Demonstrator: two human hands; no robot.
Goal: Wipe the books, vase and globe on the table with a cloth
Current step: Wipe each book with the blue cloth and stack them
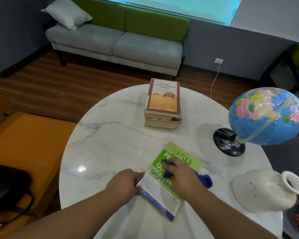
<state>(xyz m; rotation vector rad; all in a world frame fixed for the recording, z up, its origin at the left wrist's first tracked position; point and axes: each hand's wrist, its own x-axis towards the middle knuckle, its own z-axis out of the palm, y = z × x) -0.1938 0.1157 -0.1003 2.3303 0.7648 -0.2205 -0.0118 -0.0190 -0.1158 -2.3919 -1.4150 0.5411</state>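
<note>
Hands are shown at work at the near side of a round counter: the left hand is curled round the left edge of a green book to steady it, while the right hand is closed over a bunched blue cloth that is pressed on the cover. The counter's top is finished in glossy white marble veined with grey. At its right side a smooth plastic globe, mostly blue, is carried on a tilted arc above a round black base. Nearer, by the right edge, a squat white vase with a flared neck is marked by small brown specks, so it is judged not yet wiped. A stack of books, worn paperbacks squared up flat, is placed at the far side, well apart from the hands. The green book, a thin glossy paperback, is laid flat and askew. The cloth looks soft and fleecy. The task is judged to be at its books stage; whether the stack and globe have been done cannot be told.
</note>
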